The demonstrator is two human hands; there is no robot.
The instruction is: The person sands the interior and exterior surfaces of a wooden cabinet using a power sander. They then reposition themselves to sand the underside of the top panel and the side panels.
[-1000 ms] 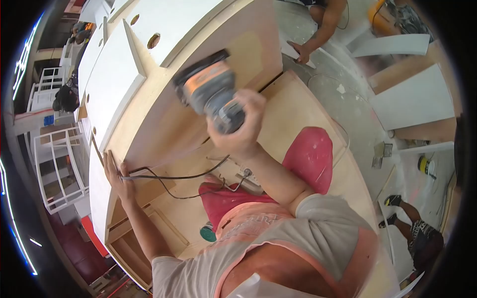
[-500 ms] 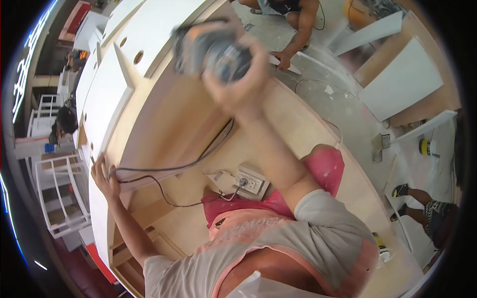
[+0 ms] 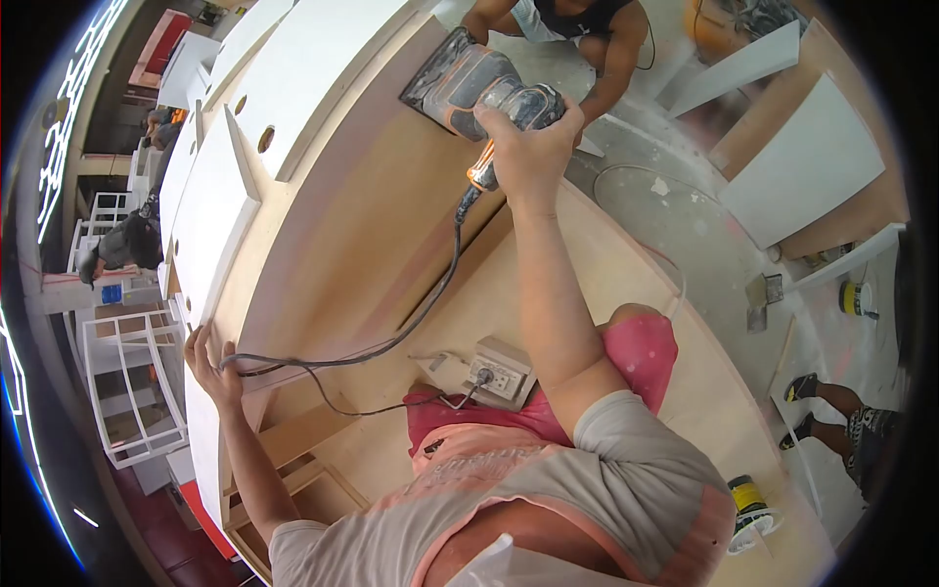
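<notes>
My right hand (image 3: 528,147) grips an orange and grey electric sander (image 3: 468,81), pressed flat against a bare plywood panel (image 3: 362,205) of a large cabinet. The arm is stretched far out toward the panel's upper end. From the sander a black power cord (image 3: 391,338) runs down to my left hand (image 3: 210,362), which clasps the cord against the cabinet's white edge (image 3: 210,225). The cord goes on to a white socket box (image 3: 497,372) lying on the plywood near my knee.
Another person (image 3: 577,39) crouches on the dusty floor beyond the cabinet. A second person's legs (image 3: 831,411) show at the right. White panels (image 3: 802,166) lean at the upper right. A can (image 3: 748,504) stands on the floor by my side. White frames (image 3: 132,386) stand at the left.
My right hand has carried the sander from the middle of the panel up to its far end and set it flat on the wood. The left hand stays on the cord.
</notes>
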